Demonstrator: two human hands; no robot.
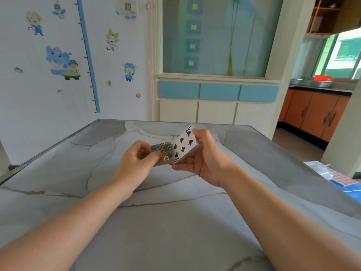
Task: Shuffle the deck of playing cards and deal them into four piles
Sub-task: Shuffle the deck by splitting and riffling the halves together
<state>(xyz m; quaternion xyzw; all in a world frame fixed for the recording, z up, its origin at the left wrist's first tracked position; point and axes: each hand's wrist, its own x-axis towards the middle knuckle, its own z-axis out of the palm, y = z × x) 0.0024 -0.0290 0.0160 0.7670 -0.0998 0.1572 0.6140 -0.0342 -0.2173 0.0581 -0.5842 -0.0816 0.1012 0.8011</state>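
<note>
**Mesh the two halves low and square**

The grey, marble-veined tabletop (175, 222) spreads wide beneath you and no dealt pile shows on it, so I judge the shuffle is the step in hand and dealing has not begun.

Your left hand (134, 163) is curled round the lower half of the deck, a packet with a colourful court card face up (163, 150). Your right hand (205, 159) is clamped on the other half, a white packet showing the six of clubs (184, 145). It grips that packet by its edges and tilts it steeply, with the low end touching the left packet. Both halves hang above the middle of the table, not resting on it.

Hold both packets low, so a stray card lands on the stone and not near the pink-gridded paper (340, 178) at the right edge. Ease your left grip enough to make room. Let the right packet drop in short runs, not one block. Line up the long edges first, because a skewed corner will probably jam. Square the deck before you deal.
</note>
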